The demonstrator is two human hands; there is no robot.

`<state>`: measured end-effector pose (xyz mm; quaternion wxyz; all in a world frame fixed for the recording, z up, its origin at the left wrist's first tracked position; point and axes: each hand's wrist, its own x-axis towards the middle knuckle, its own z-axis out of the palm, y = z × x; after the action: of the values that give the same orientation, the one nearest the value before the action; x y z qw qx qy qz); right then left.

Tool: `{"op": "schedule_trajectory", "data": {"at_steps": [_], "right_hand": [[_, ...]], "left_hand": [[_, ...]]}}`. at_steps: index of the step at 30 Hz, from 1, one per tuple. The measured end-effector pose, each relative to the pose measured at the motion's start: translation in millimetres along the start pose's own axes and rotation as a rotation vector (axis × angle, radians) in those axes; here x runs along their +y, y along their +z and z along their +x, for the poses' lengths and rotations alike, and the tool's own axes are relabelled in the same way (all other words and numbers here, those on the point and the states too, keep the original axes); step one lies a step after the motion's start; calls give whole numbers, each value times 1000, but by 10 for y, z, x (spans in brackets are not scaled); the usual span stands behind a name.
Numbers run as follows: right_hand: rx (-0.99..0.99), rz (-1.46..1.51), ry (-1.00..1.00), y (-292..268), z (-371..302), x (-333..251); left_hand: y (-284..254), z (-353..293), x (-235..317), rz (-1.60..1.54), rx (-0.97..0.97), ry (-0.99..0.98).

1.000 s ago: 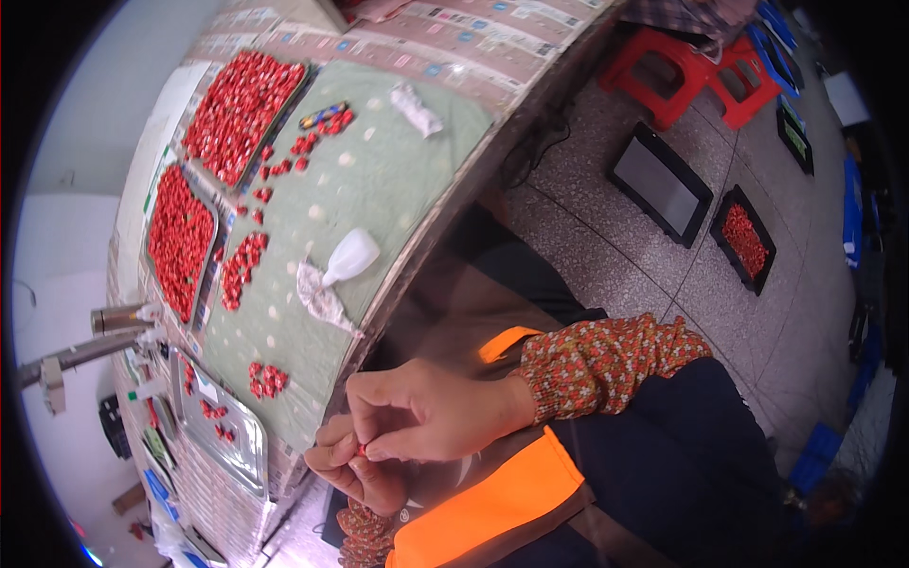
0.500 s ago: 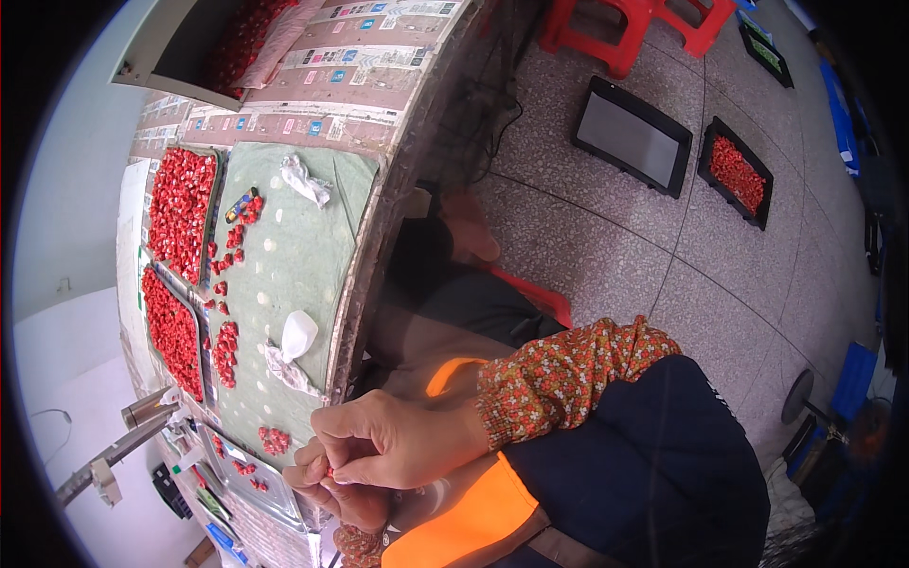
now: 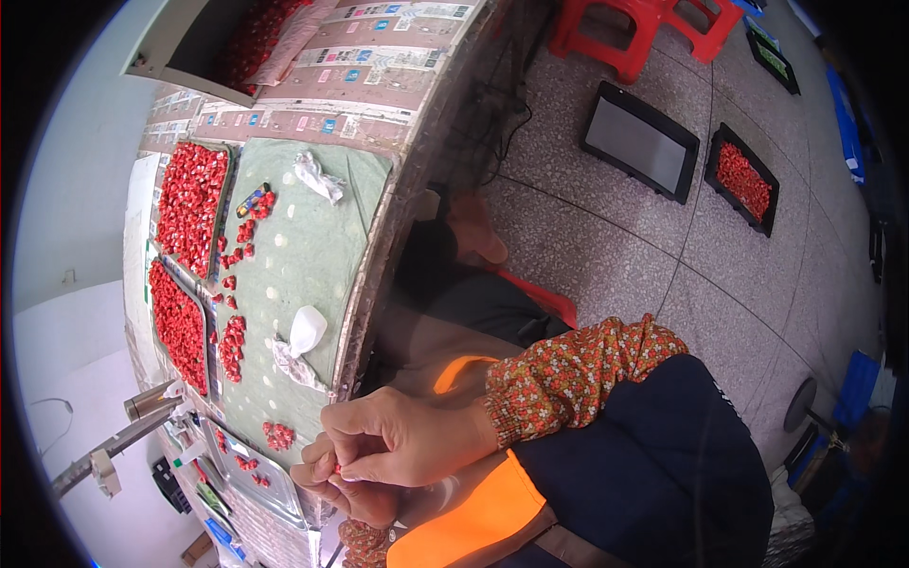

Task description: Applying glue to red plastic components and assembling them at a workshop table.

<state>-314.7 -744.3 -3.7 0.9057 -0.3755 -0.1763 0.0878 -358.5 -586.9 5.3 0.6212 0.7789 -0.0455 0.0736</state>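
My right hand (image 3: 417,437), its wrist in a flowered sleeve, pinches thumb and forefinger at the fingertips of my left hand (image 3: 367,502). Between them shows a tiny bit of a small red piece (image 3: 338,468); the rest is covered by fingers. Both hands are closed and held together above my lap, just off the table edge. Beside them on the green cloth (image 3: 312,227) lies a small cluster of red pieces (image 3: 277,435). A metal tray (image 3: 279,488) with a few more red pieces is to the left of my hands.
Two trays heaped with red pieces (image 3: 189,204) (image 3: 177,327) stand along the cloth's far side. A white scoop-like container (image 3: 307,330) and crumpled white cloths (image 3: 319,178) lie on it. On the floor are a grey-bottomed black tray (image 3: 639,142), a tray of red bits (image 3: 741,180) and red stools (image 3: 606,38).
The whole view has shifted slightly to the right. My hands keep the same pinched pose, with the small red piece still between the fingertips.
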Motion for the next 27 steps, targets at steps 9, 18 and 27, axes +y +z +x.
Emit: {"op": "schedule_trajectory", "data": {"at_steps": [9, 18, 27], "right_hand": [[-12, -3, 66, 143, -39, 180], [-51, -184, 121, 207, -3, 115], [-120, -94, 331, 296, 132, 169]], "left_hand": [[-105, -83, -124, -109, -12, 71], [-125, -129, -195, -211, 54, 156], [-291, -58, -350, -374, -14, 320]]}}
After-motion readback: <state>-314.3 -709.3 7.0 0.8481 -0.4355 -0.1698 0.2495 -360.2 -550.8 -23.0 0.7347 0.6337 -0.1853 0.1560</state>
